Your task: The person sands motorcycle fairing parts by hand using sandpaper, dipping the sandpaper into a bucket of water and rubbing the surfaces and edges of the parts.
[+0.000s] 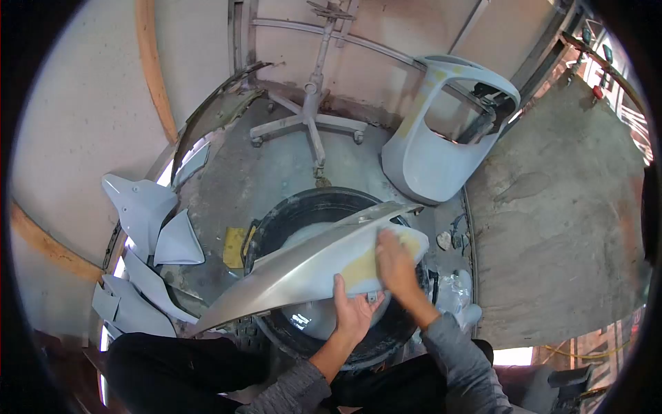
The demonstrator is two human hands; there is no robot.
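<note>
A long curved scooter body panel (303, 265), silver along one side and white on the other, lies tilted over a black tub (286, 214) of cloudy water. A yellowish filler patch (362, 269) shows on its white part. My left hand (353, 314) grips the panel's lower edge, thumb on the white face and fingers beneath. My right hand (396, 262) presses on the patch near the panel's right end, its fingers together and slightly blurred. Whatever may lie under those fingers is hidden.
White panels (141, 207) lie along the left wall. A white fairing (420, 159) stands at the back right, beside a wheeled stand (310, 117). A yellow sheet (235, 248) touches the tub's left side. Clear plastic (455, 293) lies right of the tub, near a grey board (552, 221).
</note>
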